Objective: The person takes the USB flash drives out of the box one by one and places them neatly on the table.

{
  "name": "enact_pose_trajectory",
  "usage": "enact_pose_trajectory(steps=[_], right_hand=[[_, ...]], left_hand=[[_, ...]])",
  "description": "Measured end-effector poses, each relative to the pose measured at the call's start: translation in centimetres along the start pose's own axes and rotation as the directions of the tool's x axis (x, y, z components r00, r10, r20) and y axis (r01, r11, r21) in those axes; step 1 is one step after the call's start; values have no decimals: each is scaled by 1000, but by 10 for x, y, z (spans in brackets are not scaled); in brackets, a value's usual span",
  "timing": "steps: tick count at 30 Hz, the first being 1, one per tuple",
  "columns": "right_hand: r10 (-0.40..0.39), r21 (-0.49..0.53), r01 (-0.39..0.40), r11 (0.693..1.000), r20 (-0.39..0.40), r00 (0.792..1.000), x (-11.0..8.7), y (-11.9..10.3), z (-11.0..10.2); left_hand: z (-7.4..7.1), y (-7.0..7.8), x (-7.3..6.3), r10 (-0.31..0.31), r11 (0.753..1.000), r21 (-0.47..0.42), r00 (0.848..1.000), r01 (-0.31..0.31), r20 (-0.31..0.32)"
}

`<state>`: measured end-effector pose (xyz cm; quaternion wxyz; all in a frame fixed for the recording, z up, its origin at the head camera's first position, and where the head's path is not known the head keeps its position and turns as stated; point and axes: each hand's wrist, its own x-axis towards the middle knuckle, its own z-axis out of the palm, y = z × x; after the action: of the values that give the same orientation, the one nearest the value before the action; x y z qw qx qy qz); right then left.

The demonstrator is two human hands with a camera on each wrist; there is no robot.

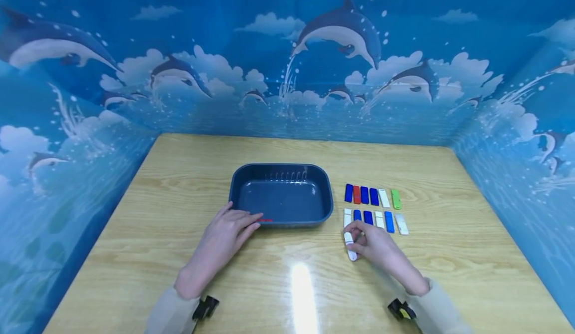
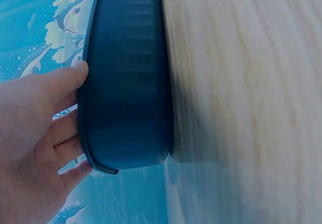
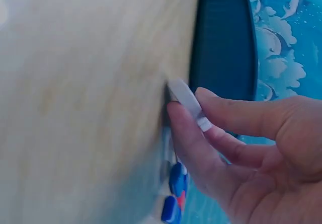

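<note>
A dark blue rectangular basin [image 1: 282,221] stands on the table, with a red mark on its front rim. My left hand [image 1: 226,231] rests its spread fingers on the front left rim; in the left wrist view the thumb tip touches the rim [image 2: 84,108] and the other fingertips are hidden behind it. My right hand [image 1: 375,244] pinches a white USB stick [image 1: 350,246] between thumb and fingers, right of the basin. The right wrist view shows this white stick [image 3: 186,99] tilted, close over the table.
Two rows of USB sticks lie right of the basin: a red one [image 1: 357,194], a green one [image 1: 396,199], a silvery one [image 1: 402,224], and several blue and white ones. The wooden table [image 1: 179,174] meets dolphin-printed blue walls at its back and sides.
</note>
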<state>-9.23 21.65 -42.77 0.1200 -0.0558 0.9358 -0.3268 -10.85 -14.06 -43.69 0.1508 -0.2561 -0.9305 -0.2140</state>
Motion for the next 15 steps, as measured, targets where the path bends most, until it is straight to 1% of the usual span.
enact_pose_trajectory(steps=[3, 8, 11, 15], right_hand=[[35, 18, -36, 999, 17, 999, -2, -2, 4], [81, 8, -81, 997, 9, 997, -3, -5, 7], [88, -21, -88, 996, 1, 996, -2, -5, 9], [75, -56, -76, 996, -21, 997, -2, -4, 10]], left_hand=[[0, 0, 0, -2, 1000, -2, 1000, 2, 6], [0, -1, 0, -6, 1000, -3, 1000, 6, 11], [0, -1, 0, -1, 1000, -4, 1000, 1, 7], [0, -2, 0, -2, 1000, -3, 1000, 2, 0]])
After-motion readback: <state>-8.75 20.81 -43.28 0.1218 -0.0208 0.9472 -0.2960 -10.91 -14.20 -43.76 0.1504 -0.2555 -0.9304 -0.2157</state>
